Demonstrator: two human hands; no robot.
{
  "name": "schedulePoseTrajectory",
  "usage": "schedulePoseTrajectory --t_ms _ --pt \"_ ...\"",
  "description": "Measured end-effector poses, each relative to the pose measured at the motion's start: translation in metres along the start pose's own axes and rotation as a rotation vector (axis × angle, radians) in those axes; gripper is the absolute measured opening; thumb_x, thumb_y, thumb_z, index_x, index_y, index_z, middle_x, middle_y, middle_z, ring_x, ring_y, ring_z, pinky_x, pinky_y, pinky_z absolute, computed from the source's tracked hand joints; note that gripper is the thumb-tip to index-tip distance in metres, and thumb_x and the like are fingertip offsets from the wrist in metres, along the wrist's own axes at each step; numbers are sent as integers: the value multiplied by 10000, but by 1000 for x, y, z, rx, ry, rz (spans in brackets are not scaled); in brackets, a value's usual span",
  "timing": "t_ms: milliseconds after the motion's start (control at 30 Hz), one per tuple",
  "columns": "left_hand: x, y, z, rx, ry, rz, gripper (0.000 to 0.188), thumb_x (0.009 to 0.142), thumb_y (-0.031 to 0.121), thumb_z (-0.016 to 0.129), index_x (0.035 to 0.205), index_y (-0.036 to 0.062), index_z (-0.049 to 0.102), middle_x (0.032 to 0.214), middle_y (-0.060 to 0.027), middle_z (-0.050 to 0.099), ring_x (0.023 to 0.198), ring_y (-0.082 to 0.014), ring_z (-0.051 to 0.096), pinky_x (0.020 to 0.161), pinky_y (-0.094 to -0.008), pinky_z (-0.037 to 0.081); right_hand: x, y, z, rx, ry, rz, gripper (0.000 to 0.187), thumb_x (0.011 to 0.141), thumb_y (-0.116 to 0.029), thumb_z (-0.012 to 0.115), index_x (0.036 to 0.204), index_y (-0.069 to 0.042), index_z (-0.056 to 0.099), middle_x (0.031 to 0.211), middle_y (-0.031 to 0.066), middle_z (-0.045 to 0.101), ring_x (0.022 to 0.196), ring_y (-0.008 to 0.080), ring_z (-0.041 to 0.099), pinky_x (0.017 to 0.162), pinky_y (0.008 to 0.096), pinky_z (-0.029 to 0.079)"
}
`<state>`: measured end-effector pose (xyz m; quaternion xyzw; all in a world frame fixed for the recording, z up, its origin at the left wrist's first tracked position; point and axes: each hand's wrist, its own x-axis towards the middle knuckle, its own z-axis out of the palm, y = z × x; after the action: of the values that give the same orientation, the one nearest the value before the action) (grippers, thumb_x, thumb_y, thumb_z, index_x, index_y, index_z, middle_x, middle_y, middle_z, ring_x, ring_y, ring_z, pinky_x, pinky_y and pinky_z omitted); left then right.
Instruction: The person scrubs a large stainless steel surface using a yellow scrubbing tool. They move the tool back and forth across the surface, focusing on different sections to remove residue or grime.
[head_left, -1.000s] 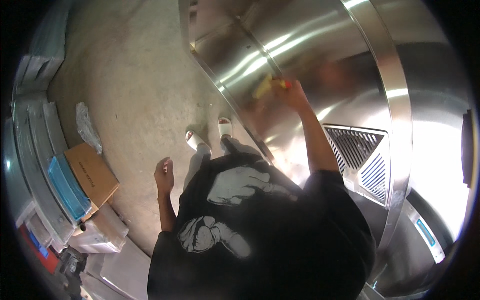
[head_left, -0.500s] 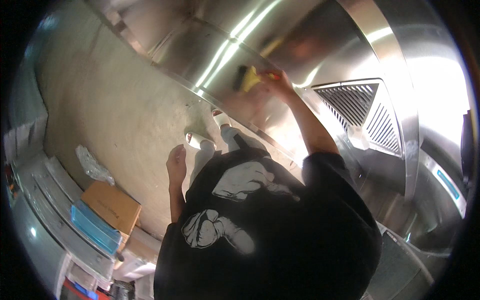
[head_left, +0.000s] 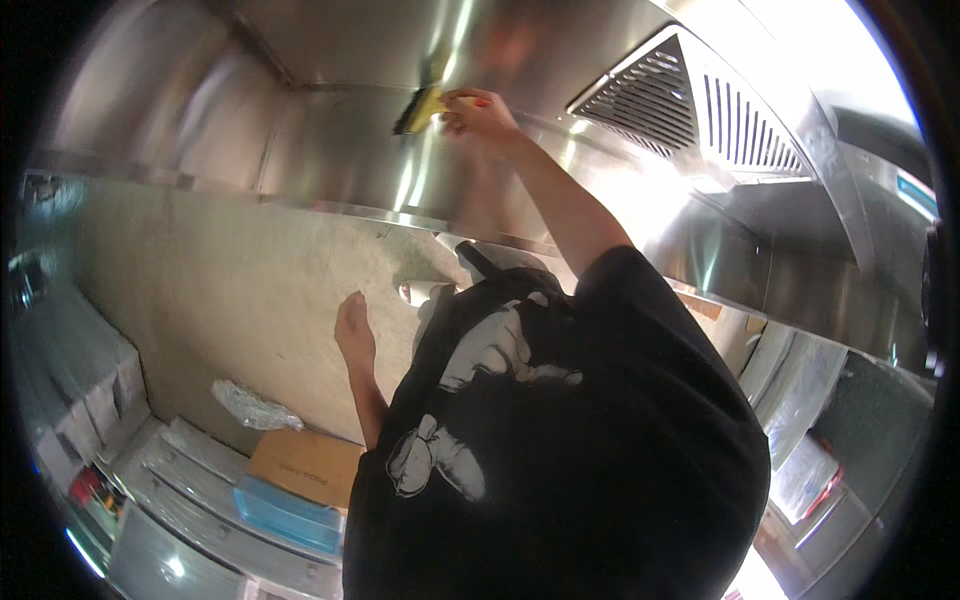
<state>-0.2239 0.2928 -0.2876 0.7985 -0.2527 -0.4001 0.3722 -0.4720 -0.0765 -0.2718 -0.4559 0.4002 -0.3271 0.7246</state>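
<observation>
One yellow sponge (head_left: 418, 108), likely soft and light, sits pinched at its edge in the right hand (head_left: 478, 112) at upper centre; the left hand (head_left: 354, 332) hangs open.

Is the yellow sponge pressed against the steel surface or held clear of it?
Pressed on it. The right hand grips the yellow sponge, whose edge meets the stainless steel panel with no gap showing.

- Commercial kitchen or food-service back room
- Large stainless steel hood (head_left: 330, 150) with slatted vent grille (head_left: 690, 100)
- Bare concrete floor (head_left: 220, 290)
- Cardboard box (head_left: 305, 465), blue plastic bin (head_left: 285, 510), metal trays (head_left: 200, 480) stacked low at left
</observation>
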Motion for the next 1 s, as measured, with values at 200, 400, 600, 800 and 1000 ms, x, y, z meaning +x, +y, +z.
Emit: schedulePoseTrajectory --t_ms 200,400,600,800,1000 --pt "0 -6 5 -2 2 31 357 1026 215 566 1238 -63 638 1211 -178 683 1145 -259 638 1024 -349 472 -46 -9 -71 -244 186 286 359 992 -261 667 1227 10 652 935 129 700 705 181 697 635 309 611" --pt "3 -4 22 6 -75 87 353 1027 214 565 1228 -66 641 1207 -187 684 1149 -264 636 1022 -356 470 -204 -25 -177 -359 587 321 288 1003 -201 622 1162 35 665 871 149 680 667 211 705 575 312 588" --pt "-2 14 34 103 -108 140 323 1030 190 570 1213 -64 647 1198 -174 689 1139 -252 641 1012 -351 474 -208 -27 -139 -182 549 118 291 996 -210 629 1176 17 659 841 147 683 691 227 714 633 323 602" --pt "-2 27 44 62 -100 143 317 1031 171 572 1231 -65 640 1192 -166 687 1124 -223 638 1011 -335 478 -100 13 -16 -222 72 194 392 960 -340 659 1176 -13 679 892 124 726 713 161 702 626 310 595" --pt "-20 20 62 38 -38 105 322 1010 153 566 1238 -62 641 1216 -176 679 1131 -251 640 1013 -348 479 -147 20 -118 -591 20 171 333 878 -282 726 1125 -60 725 846 114 730 714 163 705 670 311 599"
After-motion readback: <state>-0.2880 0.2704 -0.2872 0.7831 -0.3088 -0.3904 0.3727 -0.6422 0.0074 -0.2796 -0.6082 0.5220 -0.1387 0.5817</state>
